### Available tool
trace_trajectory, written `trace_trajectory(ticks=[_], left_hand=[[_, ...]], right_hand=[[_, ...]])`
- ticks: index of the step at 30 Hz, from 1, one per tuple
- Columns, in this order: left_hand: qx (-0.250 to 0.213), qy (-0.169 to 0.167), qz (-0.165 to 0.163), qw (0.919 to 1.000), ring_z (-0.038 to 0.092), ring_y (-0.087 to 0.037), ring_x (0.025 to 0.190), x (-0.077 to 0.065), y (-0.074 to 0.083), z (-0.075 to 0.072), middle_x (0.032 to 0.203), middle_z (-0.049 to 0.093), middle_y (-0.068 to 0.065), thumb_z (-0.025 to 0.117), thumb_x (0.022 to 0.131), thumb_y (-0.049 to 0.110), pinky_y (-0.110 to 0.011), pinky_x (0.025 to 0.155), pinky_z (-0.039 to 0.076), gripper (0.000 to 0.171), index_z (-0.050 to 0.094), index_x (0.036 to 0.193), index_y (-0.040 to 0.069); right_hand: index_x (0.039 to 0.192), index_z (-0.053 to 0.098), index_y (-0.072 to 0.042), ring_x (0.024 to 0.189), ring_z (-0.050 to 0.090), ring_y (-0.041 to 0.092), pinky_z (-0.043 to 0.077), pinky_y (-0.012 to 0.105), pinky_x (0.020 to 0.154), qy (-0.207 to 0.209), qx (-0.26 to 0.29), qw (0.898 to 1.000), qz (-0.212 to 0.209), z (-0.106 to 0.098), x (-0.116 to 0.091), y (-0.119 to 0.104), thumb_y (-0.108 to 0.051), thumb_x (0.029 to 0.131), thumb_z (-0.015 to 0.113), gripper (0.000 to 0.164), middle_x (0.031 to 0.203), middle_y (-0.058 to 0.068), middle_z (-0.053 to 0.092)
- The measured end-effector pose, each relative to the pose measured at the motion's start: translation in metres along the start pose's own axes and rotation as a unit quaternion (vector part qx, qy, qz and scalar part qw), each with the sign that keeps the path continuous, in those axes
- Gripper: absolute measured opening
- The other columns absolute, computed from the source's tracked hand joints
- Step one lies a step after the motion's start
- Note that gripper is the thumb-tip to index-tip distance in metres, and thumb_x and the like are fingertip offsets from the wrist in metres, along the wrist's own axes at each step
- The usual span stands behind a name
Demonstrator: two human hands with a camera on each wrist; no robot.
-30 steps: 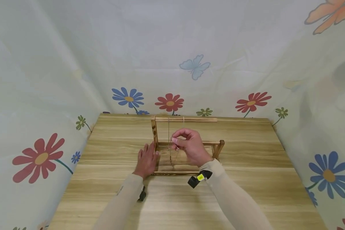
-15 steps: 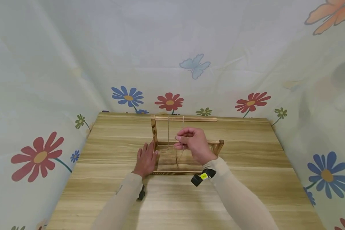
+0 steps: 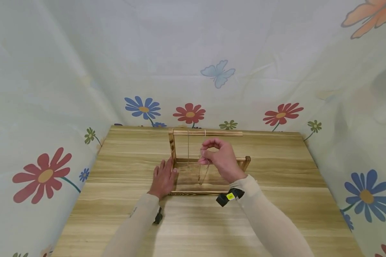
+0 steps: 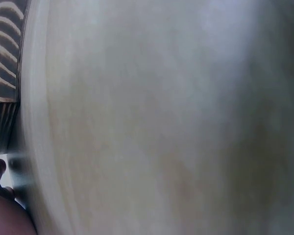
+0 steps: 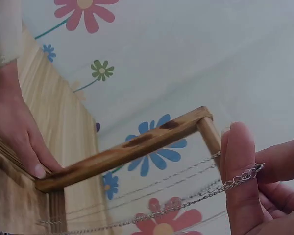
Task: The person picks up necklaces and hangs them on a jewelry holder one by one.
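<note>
A thin silver necklace chain is pinched between the thumb and index finger of my right hand; its lower part hangs in a narrow loop over the base of a small wooden jewelry stand. In the right wrist view, the chain's end links show at my fingertips. My left hand rests against the left end of the stand's base, fingers extended. Another chain hangs from the stand's top rod, left of my right hand. A pale loop is around the rod farther right.
The stand's rod joins a single left post and its right end is free. A short wooden side piece rises at the base's right end. Beneath is a wood-grain table, backed by a flower-printed cloth.
My right hand has moved right with the pinched chain, away from the left hanging chain. The left hand stays in place at the stand.
</note>
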State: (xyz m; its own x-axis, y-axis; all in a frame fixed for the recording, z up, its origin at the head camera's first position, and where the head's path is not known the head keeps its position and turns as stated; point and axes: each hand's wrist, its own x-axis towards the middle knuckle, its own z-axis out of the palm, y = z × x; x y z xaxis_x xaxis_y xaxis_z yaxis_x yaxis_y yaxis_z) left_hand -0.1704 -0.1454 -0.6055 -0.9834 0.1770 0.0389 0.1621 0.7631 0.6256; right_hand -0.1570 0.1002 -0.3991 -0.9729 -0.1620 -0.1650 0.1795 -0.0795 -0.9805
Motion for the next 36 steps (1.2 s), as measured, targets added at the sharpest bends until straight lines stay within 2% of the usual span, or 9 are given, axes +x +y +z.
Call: trace_trajectory(ticks=[3,6,10,14,20,25,28,33,36], left_hand=[[0.003,0.003,0.000,1.0000,0.018,-0.045,0.161,0.000,-0.001,0.000,0.171,0.030,-0.019,0.033,0.115,0.036,-0.066,0.128,0.008,0.062,0.022,0.166,0.004],[0.001,0.001,0.000,1.0000,0.017,-0.045,0.161,-0.001,-0.002,-0.001,0.171,0.030,-0.019,0.033,0.115,0.036,-0.066,0.128,0.007,0.062,0.021,0.167,0.004],[-0.003,-0.002,-0.001,1.0000,0.016,-0.045,0.161,-0.001,-0.002,-0.002,0.171,0.029,-0.020,0.033,0.115,0.036,-0.066,0.128,0.007,0.062,0.021,0.167,0.004],[-0.004,-0.005,-0.004,1.0000,0.015,-0.044,0.162,-0.001,-0.002,-0.002,0.172,0.028,-0.019,0.033,0.115,0.036,-0.065,0.128,0.006,0.062,0.020,0.167,0.005],[-0.006,-0.011,-0.008,0.9999,0.013,-0.042,0.163,0.000,-0.003,-0.002,0.173,0.027,-0.017,0.031,0.115,0.038,-0.063,0.129,0.004,0.063,0.018,0.168,0.006],[-0.011,-0.009,-0.008,0.9999,0.013,-0.043,0.163,0.000,-0.002,-0.002,0.172,0.027,-0.018,0.033,0.115,0.035,-0.064,0.129,0.004,0.062,0.019,0.167,0.005],[-0.009,-0.010,-0.008,0.9999,0.013,-0.042,0.163,0.000,-0.001,-0.001,0.172,0.027,-0.017,0.034,0.115,0.034,-0.064,0.129,0.005,0.061,0.019,0.167,0.006],[-0.002,-0.014,-0.011,0.9998,0.013,-0.041,0.163,0.001,-0.001,-0.001,0.173,0.026,-0.016,0.033,0.115,0.035,-0.062,0.129,0.005,0.062,0.018,0.168,0.007],[-0.005,-0.013,-0.009,0.9999,0.013,-0.041,0.163,0.000,0.000,-0.001,0.172,0.027,-0.017,0.034,0.115,0.035,-0.063,0.129,0.005,0.062,0.019,0.167,0.006]], right_hand=[[0.116,0.064,0.002,0.069,0.073,0.018,0.066,0.034,0.072,-0.002,-0.017,1.000,-0.018,-0.002,-0.001,-0.009,0.004,0.097,0.068,0.020,0.102,0.012,0.065],[0.117,0.064,0.009,0.071,0.074,0.015,0.066,0.032,0.075,-0.008,-0.021,0.999,-0.025,-0.004,-0.002,-0.017,0.002,0.098,0.068,0.021,0.102,0.018,0.067],[0.117,0.063,0.015,0.080,0.077,0.013,0.065,0.031,0.083,-0.026,-0.012,0.999,-0.034,-0.012,-0.001,-0.024,0.003,0.098,0.066,0.022,0.106,0.023,0.072],[0.116,0.065,0.013,0.095,0.078,0.013,0.063,0.031,0.092,-0.054,-0.010,0.997,-0.047,-0.021,0.001,-0.028,0.005,0.096,0.068,0.022,0.116,0.023,0.074],[0.123,0.063,0.013,0.109,0.077,0.016,0.059,0.032,0.099,-0.090,0.006,0.994,-0.059,-0.027,0.005,-0.028,0.011,0.095,0.066,0.028,0.129,0.027,0.069],[0.119,0.068,0.010,0.105,0.078,0.016,0.061,0.035,0.097,-0.093,-0.043,0.988,-0.118,-0.024,0.009,-0.024,0.008,0.095,0.068,0.024,0.129,0.033,0.067],[0.116,0.071,0.008,0.103,0.079,0.020,0.062,0.036,0.094,-0.088,-0.065,0.983,-0.145,-0.022,0.012,-0.021,0.009,0.094,0.069,0.022,0.124,0.033,0.070],[0.111,0.075,0.006,0.103,0.079,0.029,0.064,0.036,0.090,-0.075,-0.101,0.980,-0.155,-0.018,0.017,-0.021,0.010,0.094,0.068,0.019,0.115,0.022,0.076],[0.109,0.076,0.005,0.101,0.079,0.033,0.064,0.035,0.087,-0.070,-0.120,0.977,-0.160,-0.016,0.018,-0.023,0.009,0.094,0.069,0.017,0.113,0.019,0.077]])
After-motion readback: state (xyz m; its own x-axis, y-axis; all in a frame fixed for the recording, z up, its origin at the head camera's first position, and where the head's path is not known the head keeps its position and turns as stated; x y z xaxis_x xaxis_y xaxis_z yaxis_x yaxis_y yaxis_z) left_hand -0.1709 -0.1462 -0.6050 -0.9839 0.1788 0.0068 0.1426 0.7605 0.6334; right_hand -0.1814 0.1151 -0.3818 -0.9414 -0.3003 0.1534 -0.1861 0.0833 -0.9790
